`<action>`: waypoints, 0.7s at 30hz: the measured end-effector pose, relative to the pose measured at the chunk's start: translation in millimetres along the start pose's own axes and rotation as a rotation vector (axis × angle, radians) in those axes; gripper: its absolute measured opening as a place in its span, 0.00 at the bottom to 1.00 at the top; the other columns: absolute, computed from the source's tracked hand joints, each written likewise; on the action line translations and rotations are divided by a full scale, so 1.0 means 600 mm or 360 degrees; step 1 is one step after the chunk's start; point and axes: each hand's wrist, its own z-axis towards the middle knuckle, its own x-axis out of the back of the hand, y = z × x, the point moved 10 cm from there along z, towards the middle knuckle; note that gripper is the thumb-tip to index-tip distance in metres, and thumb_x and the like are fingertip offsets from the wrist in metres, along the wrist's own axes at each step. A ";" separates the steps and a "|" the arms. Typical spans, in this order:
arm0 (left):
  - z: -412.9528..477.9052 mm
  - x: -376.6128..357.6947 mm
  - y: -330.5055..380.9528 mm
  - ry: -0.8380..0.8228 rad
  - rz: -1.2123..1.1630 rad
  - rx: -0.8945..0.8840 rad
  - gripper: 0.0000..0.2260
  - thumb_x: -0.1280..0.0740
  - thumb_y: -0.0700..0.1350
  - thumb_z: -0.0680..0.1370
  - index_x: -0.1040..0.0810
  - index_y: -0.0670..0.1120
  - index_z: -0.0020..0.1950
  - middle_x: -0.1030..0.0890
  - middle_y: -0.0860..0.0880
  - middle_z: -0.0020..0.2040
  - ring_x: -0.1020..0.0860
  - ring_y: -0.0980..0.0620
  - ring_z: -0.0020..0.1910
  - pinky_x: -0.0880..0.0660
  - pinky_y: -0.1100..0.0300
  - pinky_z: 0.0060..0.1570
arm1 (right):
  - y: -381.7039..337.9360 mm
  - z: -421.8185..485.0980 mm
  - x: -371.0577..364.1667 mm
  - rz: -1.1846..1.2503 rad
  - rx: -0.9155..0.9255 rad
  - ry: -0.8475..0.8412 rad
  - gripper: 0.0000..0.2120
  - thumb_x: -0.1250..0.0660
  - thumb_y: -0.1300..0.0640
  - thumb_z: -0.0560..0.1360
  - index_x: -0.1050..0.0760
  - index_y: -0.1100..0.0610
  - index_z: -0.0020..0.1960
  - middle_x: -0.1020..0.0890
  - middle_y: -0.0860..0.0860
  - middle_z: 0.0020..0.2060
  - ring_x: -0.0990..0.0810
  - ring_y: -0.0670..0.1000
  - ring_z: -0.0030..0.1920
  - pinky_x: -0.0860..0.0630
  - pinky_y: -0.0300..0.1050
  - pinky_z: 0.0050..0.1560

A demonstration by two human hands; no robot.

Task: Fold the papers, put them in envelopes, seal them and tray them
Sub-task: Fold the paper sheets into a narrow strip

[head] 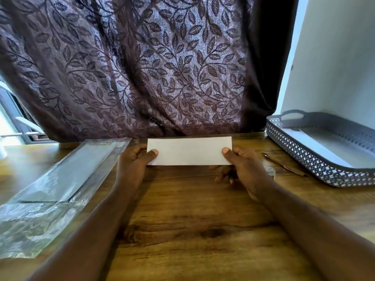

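Hands clamped at either end: beside the plastic packet [60, 179] on the left, the left hand [135, 162] pinches the long white paper [189, 151], held just over the table [192, 220]. The right hand [243, 169] pinches its other end, with the pen [284, 164] and tray [304, 159] beyond.

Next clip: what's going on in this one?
A person holds a long white piece just above the table, with the left hand and right hand pinching its two ends, thumbs on top. I cannot tell whether it is a folded paper or an envelope. A plastic pack lies to the left. On the right are a pen and a grey tray with something white in it.
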 end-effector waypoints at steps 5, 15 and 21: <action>0.008 0.007 0.022 0.0094 0.0867 -0.0341 0.13 0.30 0.51 0.78 0.20 0.53 0.62 0.17 0.54 0.52 0.20 0.54 0.49 0.21 0.50 0.51 | 0.010 0.008 0.034 -0.0398 0.0017 0.0262 0.07 0.35 0.55 0.82 0.23 0.54 0.59 0.14 0.57 0.37 0.20 0.56 0.26 0.27 0.43 0.25; -0.005 -0.016 -0.010 -0.0114 0.1609 -0.0267 0.11 0.31 0.54 0.77 0.19 0.56 0.58 0.16 0.50 0.57 0.20 0.46 0.55 0.24 0.48 0.58 | 0.004 0.002 0.014 -0.1580 0.0157 0.0331 0.28 0.29 0.53 0.77 0.32 0.55 0.74 0.21 0.57 0.64 0.23 0.57 0.62 0.25 0.49 0.58; -0.040 -0.003 0.038 0.0103 0.1537 -0.0512 0.07 0.34 0.45 0.77 0.16 0.52 0.50 0.16 0.49 0.52 0.21 0.46 0.49 0.23 0.49 0.51 | -0.007 -0.010 0.002 -0.1732 0.0316 0.0337 0.22 0.32 0.54 0.77 0.29 0.57 0.69 0.27 0.57 0.67 0.25 0.56 0.61 0.26 0.48 0.56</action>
